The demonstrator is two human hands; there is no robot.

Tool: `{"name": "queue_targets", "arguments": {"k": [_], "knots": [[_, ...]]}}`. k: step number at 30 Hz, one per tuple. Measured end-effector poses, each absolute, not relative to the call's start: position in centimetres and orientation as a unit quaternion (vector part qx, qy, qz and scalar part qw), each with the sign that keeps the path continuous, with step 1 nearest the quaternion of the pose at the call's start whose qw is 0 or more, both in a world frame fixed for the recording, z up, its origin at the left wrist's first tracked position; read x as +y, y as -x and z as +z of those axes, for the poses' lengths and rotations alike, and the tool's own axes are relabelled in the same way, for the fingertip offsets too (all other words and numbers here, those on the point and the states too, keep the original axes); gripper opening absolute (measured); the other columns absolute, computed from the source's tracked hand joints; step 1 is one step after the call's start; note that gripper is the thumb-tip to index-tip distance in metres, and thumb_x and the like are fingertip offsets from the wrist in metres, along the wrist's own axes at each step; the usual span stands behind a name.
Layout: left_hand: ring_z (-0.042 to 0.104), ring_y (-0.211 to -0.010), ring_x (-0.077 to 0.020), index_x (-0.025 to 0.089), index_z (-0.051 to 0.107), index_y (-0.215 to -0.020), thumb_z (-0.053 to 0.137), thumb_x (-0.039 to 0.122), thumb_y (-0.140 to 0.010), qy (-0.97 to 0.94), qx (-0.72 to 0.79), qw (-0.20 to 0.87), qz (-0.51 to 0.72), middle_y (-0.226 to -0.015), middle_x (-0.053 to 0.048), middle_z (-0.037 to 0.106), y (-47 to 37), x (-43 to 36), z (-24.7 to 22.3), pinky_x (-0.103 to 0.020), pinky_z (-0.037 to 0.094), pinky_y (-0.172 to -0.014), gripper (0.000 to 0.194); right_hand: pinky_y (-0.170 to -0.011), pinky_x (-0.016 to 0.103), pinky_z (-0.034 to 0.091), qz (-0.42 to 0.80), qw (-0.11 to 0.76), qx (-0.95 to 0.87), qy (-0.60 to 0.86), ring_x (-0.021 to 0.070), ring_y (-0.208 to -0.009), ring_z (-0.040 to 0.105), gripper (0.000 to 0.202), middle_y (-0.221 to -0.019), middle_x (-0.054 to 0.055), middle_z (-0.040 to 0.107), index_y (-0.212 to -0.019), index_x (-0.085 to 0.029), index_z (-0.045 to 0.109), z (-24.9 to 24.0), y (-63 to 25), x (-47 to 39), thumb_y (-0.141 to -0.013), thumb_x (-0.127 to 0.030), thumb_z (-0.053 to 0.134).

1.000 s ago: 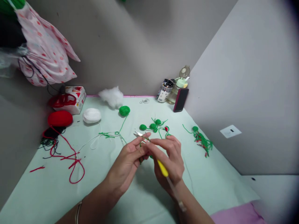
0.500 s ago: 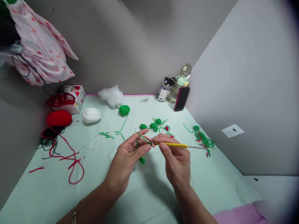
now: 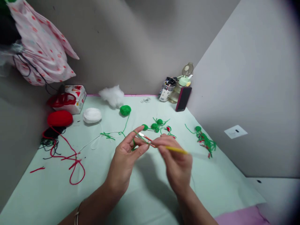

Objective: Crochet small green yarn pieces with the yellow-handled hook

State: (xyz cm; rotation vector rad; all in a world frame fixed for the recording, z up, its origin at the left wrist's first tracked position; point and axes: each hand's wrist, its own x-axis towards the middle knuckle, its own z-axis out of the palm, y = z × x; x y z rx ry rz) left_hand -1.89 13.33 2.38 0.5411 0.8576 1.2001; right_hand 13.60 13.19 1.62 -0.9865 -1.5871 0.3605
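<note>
My left hand (image 3: 125,159) is raised over the pale green table (image 3: 58,190), with green yarn (image 3: 134,144) looped around its fingers and pinched between thumb and fingers. My right hand (image 3: 177,165) grips a yellow-handled crochet hook (image 3: 176,150), whose tip meets the yarn at my left fingers. The right hand is blurred by motion. Small scissors (image 3: 146,138) lie on the table just behind my fingers. The green strand runs back to a green yarn ball (image 3: 125,110).
Several small green crocheted balls (image 3: 156,126) lie mid-table, and green and red scraps (image 3: 205,141) lie at the right. White yarn (image 3: 92,115), red yarn (image 3: 60,118), a box (image 3: 70,99), stuffing (image 3: 112,95), a jar (image 3: 166,90), a bottle (image 3: 181,86) and a phone (image 3: 183,99) line the back. Walls close in on three sides.
My right hand swung the crochet hook from pointing down at me to pointing right, then tilted it. The small green piece hanging below my left hand is no longer visible.
</note>
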Motion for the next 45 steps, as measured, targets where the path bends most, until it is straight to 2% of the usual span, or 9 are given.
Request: {"name": "queue_targets", "arguments": {"k": [4, 8, 12, 22, 27, 33, 37, 41, 45], "knots": [[0.062, -0.098, -0.0165, 0.023, 0.077, -0.128, 0.095, 0.030, -0.077, -0.204, 0.340, 0.775, 0.491, -0.087, 0.001, 0.071, 1.9, 13.3, 2.3, -0.030, 0.041, -0.099, 0.055, -0.104, 0.049, 0.047, 0.003, 0.549, -0.734, 0.401, 0.0198, -0.086, 0.074, 0.033, -0.099, 0.002, 0.082, -0.115, -0.032, 0.079, 1.2, -13.4, 12.9, -0.097, -0.008, 0.064], [0.058, -0.086, -0.0126, 0.021, 0.079, -0.125, 0.094, 0.026, -0.077, -0.201, 0.361, 0.769, 0.488, -0.086, 0.002, 0.070, 2.3, 13.7, 2.7, -0.026, 0.041, -0.090, 0.051, -0.102, 0.047, 0.052, 0.216, 0.649, -0.599, 0.416, 0.0210, -0.087, 0.072, 0.019, -0.088, 0.002, 0.080, -0.100, -0.028, 0.081, 1.5, -14.2, 13.2, -0.100, -0.018, 0.065], [0.059, -0.091, -0.0146, 0.026, 0.077, -0.128, 0.091, 0.026, -0.080, -0.244, 0.379, 0.732, 0.510, -0.085, 0.003, 0.070, 2.0, 13.4, 2.7, -0.029, 0.040, -0.092, 0.050, -0.083, 0.036, 0.057, 0.336, 0.638, -0.573, 0.390, 0.0206, -0.091, 0.071, 0.015, -0.091, 0.002, 0.080, -0.097, -0.029, 0.083, 1.6, -13.9, 13.4, -0.100, -0.024, 0.069], [0.055, -0.089, -0.0134, 0.024, 0.078, -0.127, 0.091, 0.026, -0.078, -0.216, 0.347, 0.786, 0.464, -0.088, 0.002, 0.068, 2.5, 13.9, 2.5, -0.026, 0.039, -0.089, 0.050, -0.089, 0.032, 0.054, 0.327, 0.659, -0.542, 0.406, 0.0171, -0.093, 0.068, 0.014, -0.091, 0.000, 0.079, -0.097, -0.031, 0.084, 1.5, -14.5, 13.5, -0.100, -0.027, 0.071], [0.056, -0.088, -0.0123, 0.026, 0.081, -0.121, 0.091, 0.027, -0.077, -0.222, 0.351, 0.779, 0.470, -0.088, 0.003, 0.067, 2.6, 13.8, 2.5, -0.025, 0.040, -0.086, 0.045, -0.079, 0.032, 0.055, 0.400, 0.658, -0.502, 0.395, 0.0163, -0.080, 0.067, 0.013, -0.086, 0.000, 0.077, -0.093, -0.029, 0.084, 1.7, -14.6, 13.7, -0.098, -0.035, 0.074], [0.060, -0.082, -0.0116, 0.029, 0.077, -0.127, 0.089, 0.024, -0.079, -0.315, 0.363, 0.735, 0.479, -0.079, 0.006, 0.065, 1.9, 13.9, 2.0, -0.028, 0.045, -0.089, 0.050, -0.088, 0.034, 0.054, 0.373, 0.629, -0.547, 0.408, 0.0185, -0.091, 0.071, 0.011, -0.092, 0.001, 0.081, -0.096, -0.031, 0.085, 1.7, -13.8, 13.4, -0.097, -0.032, 0.075], [0.069, -0.096, -0.0188, 0.028, 0.067, -0.143, 0.082, 0.015, -0.079, -0.422, 0.386, 0.687, 0.448, -0.088, 0.003, 0.071, 1.9, 14.2, 1.2, -0.035, 0.048, -0.095, 0.067, -0.079, 0.030, 0.054, 0.460, 0.666, -0.422, 0.409, 0.0148, -0.080, 0.066, 0.016, -0.088, 0.000, 0.076, -0.088, -0.028, 0.085, 1.9, -14.6, 14.4, -0.088, -0.044, 0.084], [0.071, -0.109, -0.0250, 0.032, 0.052, -0.156, 0.078, 0.014, -0.080, -0.516, 0.391, 0.652, 0.394, -0.114, -0.004, 0.075, 1.8, 14.1, 0.7, -0.044, 0.048, -0.103, 0.083, -0.077, 0.027, 0.054, 0.511, 0.683, -0.333, 0.402, 0.0098, -0.072, 0.059, 0.023, -0.089, -0.002, 0.070, -0.079, -0.025, 0.082, 2.1, -15.3, 15.4, -0.075, -0.045, 0.094], [0.061, -0.130, -0.0277, 0.031, 0.060, -0.147, 0.084, 0.019, -0.079, -0.523, 0.410, 0.620, 0.417, -0.123, -0.005, 0.077, 2.2, 13.9, 1.2, -0.045, 0.035, -0.118, 0.072, -0.075, 0.028, 0.054, 0.489, 0.672, -0.372, 0.413, 0.0129, -0.076, 0.062, 0.022, -0.087, 0.001, 0.071, -0.081, -0.024, 0.083, 2.0, -15.2, 15.1, -0.080, -0.045, 0.090]]}}
